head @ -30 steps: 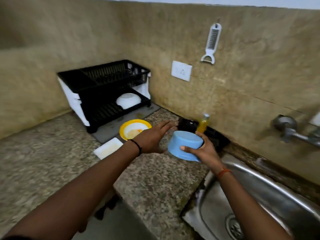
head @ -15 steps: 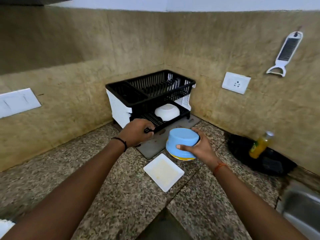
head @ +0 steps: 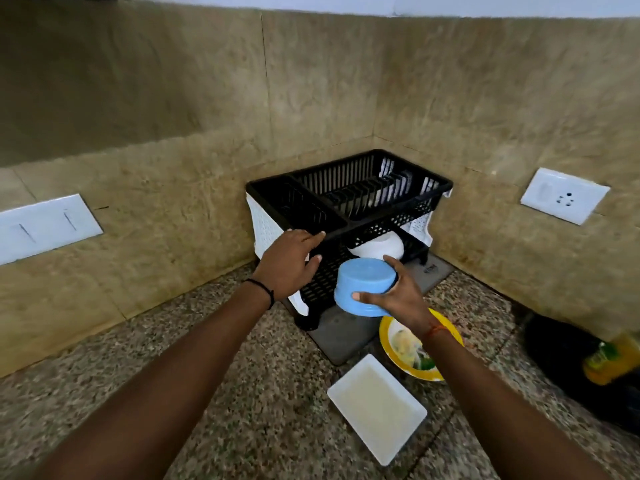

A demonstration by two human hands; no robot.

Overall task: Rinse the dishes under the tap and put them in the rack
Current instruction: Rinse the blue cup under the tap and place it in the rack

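- i judge the blue bowl (head: 365, 285) light, stiff plastic, likely wet and slick; best held across the rim and base, as my right hand (head: 398, 299) grips it now.
- it is pale blue, round, turned upside down, held just in front of the rack's (head: 346, 202) lower tier, near a white bowl (head: 381, 245).
- my left hand (head: 287, 268) is open, its fingers resting on the rack's upper edge.
- a yellow plate (head: 450, 334) and a white tray (head: 377, 408) lie on the tabletop (head: 242, 410).

We see a light blue bowl (head: 365, 287) held upside down just in front of the black two-tier dish rack (head: 349, 209) in the corner. A white bowl (head: 379, 247) sits inverted on the rack's lower tier; its upper tier's slots hold no dishes.
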